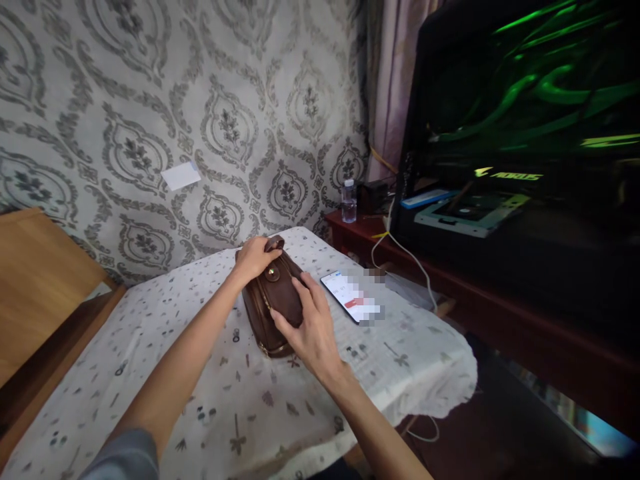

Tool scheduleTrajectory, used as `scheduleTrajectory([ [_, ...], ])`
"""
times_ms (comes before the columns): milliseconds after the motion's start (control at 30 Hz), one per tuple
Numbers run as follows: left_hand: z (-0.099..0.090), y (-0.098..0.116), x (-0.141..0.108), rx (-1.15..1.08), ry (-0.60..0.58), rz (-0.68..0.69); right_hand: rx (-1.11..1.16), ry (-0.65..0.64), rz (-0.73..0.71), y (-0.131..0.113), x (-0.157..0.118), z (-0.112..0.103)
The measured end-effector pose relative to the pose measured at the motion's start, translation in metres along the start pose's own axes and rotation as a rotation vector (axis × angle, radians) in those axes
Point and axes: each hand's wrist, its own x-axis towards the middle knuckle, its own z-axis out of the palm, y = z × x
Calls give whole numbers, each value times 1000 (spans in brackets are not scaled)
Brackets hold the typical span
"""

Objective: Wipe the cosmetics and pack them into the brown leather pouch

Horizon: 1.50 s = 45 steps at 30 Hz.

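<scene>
A brown leather bag (279, 297), like a small toiletry or clutch bag, lies on the printed white cloth. It has a brass zipper and a strap tab with a metal snap. My left hand (255, 259) is closed on its far left end, beside the looped strap (275, 244). Over the bag's near right side, my right hand (315, 327) has its thumb and fingers apart. Its thumb tip is by the zipper, and the fingertips rest at the bag's right side. Whether the right hand touches the zipper pull I cannot tell.
A lit smartphone (347, 297), partly pixelated, lies right of the bag. A clear bottle (349, 201) stands on the dark red table (340, 227) by a large black screen (500, 267). A white cable (413, 257) hangs there. Left is a wooden board (45, 280); patterned wallpaper is behind.
</scene>
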Motion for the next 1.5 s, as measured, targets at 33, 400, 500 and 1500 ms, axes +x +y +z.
scheduleTrajectory([
  [33, 2, 1, 1, 15, 23, -7, -5, -1, 3, 0, 0, 0],
  [400, 4, 5, -12, -243, 27, 20, -13, 23, -50, -1, 1, 2],
  [500, 3, 3, -20, -371, -16, 40, -26, 21, -47, -2, 1, 1],
  [1500, 1, -5, -88, -161, -1, 360, 308, -160, -66, 23, -3, -29],
])
